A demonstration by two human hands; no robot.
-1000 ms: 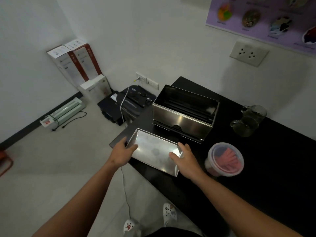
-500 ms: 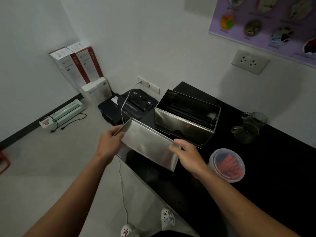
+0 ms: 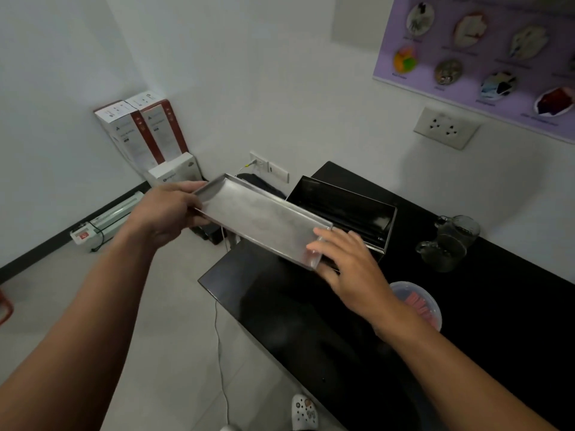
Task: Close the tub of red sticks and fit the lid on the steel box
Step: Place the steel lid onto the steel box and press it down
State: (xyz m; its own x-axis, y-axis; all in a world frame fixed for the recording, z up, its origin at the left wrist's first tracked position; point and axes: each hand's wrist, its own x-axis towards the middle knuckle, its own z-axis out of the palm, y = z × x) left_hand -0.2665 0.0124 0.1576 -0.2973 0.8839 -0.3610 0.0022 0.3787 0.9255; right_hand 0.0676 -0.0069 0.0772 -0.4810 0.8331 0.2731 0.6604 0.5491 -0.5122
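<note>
Lifted higher now, the lid (image 3: 261, 220) is held up left of the box (image 3: 342, 213), gripped at each end by the left hand (image 3: 168, 213) and right hand (image 3: 345, 259), its length slanting toward the box.

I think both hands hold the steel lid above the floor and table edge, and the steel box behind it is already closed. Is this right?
Not quite. In the head view the steel box is open, its dark inside showing. Both the left hand and the right hand do hold the steel lid.
</note>
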